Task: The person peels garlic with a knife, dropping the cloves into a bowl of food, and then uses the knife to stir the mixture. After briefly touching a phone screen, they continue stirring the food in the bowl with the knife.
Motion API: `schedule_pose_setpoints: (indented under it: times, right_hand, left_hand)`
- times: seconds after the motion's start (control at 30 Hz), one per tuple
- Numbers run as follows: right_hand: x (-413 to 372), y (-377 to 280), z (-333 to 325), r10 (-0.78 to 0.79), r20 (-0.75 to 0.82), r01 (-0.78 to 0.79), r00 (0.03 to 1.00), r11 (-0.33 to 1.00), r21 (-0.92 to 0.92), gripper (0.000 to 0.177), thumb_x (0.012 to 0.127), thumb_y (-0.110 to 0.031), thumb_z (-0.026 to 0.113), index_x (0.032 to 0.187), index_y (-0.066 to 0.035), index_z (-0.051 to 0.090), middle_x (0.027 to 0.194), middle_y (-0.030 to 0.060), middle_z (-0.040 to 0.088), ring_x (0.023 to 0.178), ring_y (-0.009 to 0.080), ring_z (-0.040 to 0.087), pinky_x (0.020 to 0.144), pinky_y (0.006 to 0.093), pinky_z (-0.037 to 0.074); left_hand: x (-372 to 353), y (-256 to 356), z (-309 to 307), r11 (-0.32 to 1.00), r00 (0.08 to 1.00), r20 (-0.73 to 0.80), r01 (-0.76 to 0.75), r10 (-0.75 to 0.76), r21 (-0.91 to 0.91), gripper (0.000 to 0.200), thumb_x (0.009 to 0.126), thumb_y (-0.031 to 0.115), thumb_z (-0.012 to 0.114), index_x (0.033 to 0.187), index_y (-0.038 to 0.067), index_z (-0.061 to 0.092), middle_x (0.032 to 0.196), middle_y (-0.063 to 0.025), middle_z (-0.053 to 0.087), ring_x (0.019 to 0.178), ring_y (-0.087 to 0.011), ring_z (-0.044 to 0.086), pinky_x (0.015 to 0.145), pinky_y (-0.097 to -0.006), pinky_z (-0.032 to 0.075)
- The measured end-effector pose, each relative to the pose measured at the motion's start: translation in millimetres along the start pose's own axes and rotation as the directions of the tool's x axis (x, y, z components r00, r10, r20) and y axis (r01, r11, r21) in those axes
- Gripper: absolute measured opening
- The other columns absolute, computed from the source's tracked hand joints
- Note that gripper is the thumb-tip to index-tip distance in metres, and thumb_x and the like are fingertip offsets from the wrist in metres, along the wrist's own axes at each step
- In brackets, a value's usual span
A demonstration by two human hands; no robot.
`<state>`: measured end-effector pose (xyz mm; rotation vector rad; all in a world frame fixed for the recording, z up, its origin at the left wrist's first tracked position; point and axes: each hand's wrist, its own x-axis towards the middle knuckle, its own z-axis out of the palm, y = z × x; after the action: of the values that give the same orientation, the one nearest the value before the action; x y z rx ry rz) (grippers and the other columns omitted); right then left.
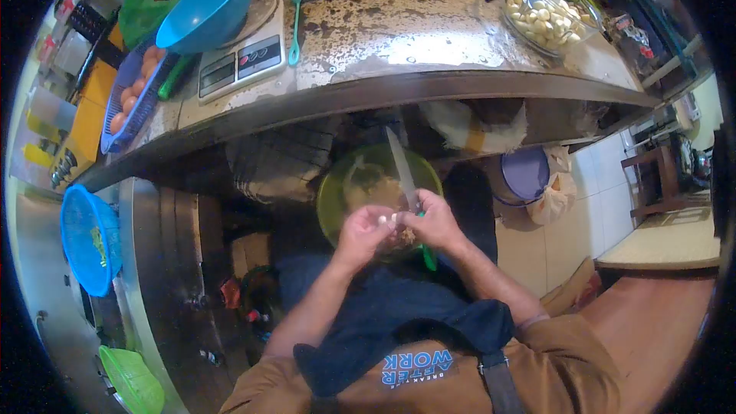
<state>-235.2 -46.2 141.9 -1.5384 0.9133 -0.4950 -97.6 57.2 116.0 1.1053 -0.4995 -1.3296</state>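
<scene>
Over a green bowl point(335, 192) on my lap, both hands are close together. My left hand point(364, 234) pinches a small white garlic clove point(382, 220). In my right hand point(434, 222) is a knife point(399, 162), its blade pointing up and away and its green handle point(428, 258) showing below the hand. A small white piece also shows by the right fingertips. Brownish bits, perhaps peels, lie in the bowl under my hands; their detail is blurred.
On the worktop point(360, 31) ahead are a scale point(244, 61) with a blue bowl point(207, 11), a green spoon point(294, 31), a basket point(134, 100) of eggs and a clear container of peeled cloves point(546, 23). A purple bucket point(525, 175) stands on the floor at right.
</scene>
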Motion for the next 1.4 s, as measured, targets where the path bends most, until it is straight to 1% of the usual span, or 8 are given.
schedule_pose_setpoints:
  times: [0.43, 0.7, 0.93, 1.0, 1.2, 1.3, 1.37, 1.4]
  right_hand:
    - [-0.3, 2.9, -0.3, 0.028, 0.035, -0.032, 0.999, 0.992, 0.119, 0.028, 0.074, -0.014, 0.074, 0.095, -0.001, 0.062, 0.082, 0.0019, 0.062, 0.073, 0.0092, 0.057, 0.063, 0.0261, 0.048]
    - [-6.1, -13.8, -13.9, 0.043, 0.035, -0.044, 0.998, 0.998, 0.037, 0.024, 0.075, -0.013, 0.072, 0.092, -0.002, 0.061, 0.079, 0.0014, 0.060, 0.068, 0.0087, 0.054, 0.061, 0.0263, 0.046]
    - [7.3, -120.8, -118.0, -0.556, -0.200, 0.418, 0.806, 0.776, -0.473, 0.028, 0.071, -0.019, 0.076, 0.086, -0.003, 0.060, 0.073, 0.0008, 0.058, 0.068, 0.0111, 0.053, 0.063, 0.0276, 0.045]
    - [12.5, -170.6, -158.4, -0.528, -0.354, 0.457, 0.772, 0.848, -0.269, 0.028, 0.074, -0.021, 0.075, 0.091, -0.003, 0.062, 0.077, 0.0040, 0.064, 0.069, 0.0109, 0.058, 0.066, 0.0258, 0.047]
    - [68.2, -269.6, -272.9, -0.579, -0.524, 0.329, 0.625, 0.804, -0.495, 0.043, 0.080, -0.028, 0.072, 0.110, -0.001, 0.057, 0.079, 0.0045, 0.064, 0.062, 0.0064, 0.055, 0.046, 0.0179, 0.034]
    - [81.0, -278.6, -290.5, -0.284, -0.521, -0.149, 0.805, 0.754, -0.640, 0.086, 0.083, -0.013, 0.065, 0.148, -0.018, 0.009, 0.131, 0.0187, 0.048, 0.111, 0.0201, 0.052, 0.087, 0.0306, 0.046]
    - [90.7, -254.9, -307.4, -0.634, -0.458, 0.136, 0.623, 0.664, -0.735, 0.046, 0.083, -0.032, 0.068, 0.115, -0.001, 0.056, 0.089, 0.0053, 0.065, 0.066, 0.0060, 0.056, 0.044, 0.0177, 0.031]
    - [81.1, -252.9, -296.7, -0.626, -0.456, 0.135, 0.632, 0.669, -0.731, 0.046, 0.083, -0.032, 0.068, 0.115, -0.001, 0.056, 0.089, 0.0053, 0.065, 0.066, 0.0060, 0.056, 0.044, 0.0177, 0.031]
  left_hand:
    - [-1.8, -3.0, 3.8, 0.947, 0.980, 0.035, -0.199, 0.196, 0.252, 0.024, 0.085, 0.002, 0.061, 0.108, -0.001, 0.056, 0.096, -0.0041, 0.061, 0.084, -0.0090, 0.058, 0.075, -0.0234, 0.050]
    - [7.0, -7.8, -9.3, 0.989, 0.999, -0.037, 0.000, 0.005, 0.150, 0.027, 0.084, 0.004, 0.063, 0.109, -0.002, 0.054, 0.091, -0.0082, 0.063, 0.074, -0.0149, 0.063, 0.064, -0.0268, 0.053]
    - [2.6, 0.9, -8.0, 0.997, 0.992, -0.109, 0.066, -0.063, 0.032, 0.032, 0.084, 0.009, 0.066, 0.112, 0.001, 0.053, 0.093, -0.0088, 0.065, 0.072, -0.0164, 0.064, 0.057, -0.0245, 0.050]
    - [2.8, -1.0, -8.2, 0.998, 0.993, -0.102, 0.058, -0.055, 0.019, 0.031, 0.084, 0.009, 0.066, 0.111, 0.001, 0.053, 0.093, -0.0088, 0.065, 0.072, -0.0164, 0.064, 0.056, -0.0245, 0.050]
    - [3.9, -3.2, -9.8, 0.999, 0.995, -0.085, 0.047, -0.045, 0.024, 0.034, 0.085, 0.008, 0.064, 0.116, 0.000, 0.052, 0.099, -0.0119, 0.064, 0.073, -0.0172, 0.064, 0.056, -0.0248, 0.051]
    - [4.2, -1.3, -12.0, 1.000, 0.998, -0.059, 0.024, -0.025, -0.007, 0.036, 0.086, 0.008, 0.062, 0.119, -0.001, 0.050, 0.102, -0.0133, 0.063, 0.074, -0.0189, 0.065, 0.058, -0.0266, 0.053]
    - [3.9, 1.7, -9.1, 0.998, 0.999, -0.047, -0.001, -0.002, -0.067, 0.036, 0.088, 0.007, 0.060, 0.121, -0.002, 0.048, 0.104, -0.0142, 0.063, 0.078, -0.0203, 0.065, 0.064, -0.0282, 0.054]
    - [2.6, 7.3, -3.9, 0.998, 0.998, -0.056, 0.007, -0.011, -0.067, 0.036, 0.088, 0.007, 0.060, 0.121, -0.002, 0.048, 0.104, -0.0142, 0.063, 0.078, -0.0203, 0.065, 0.064, -0.0282, 0.054]
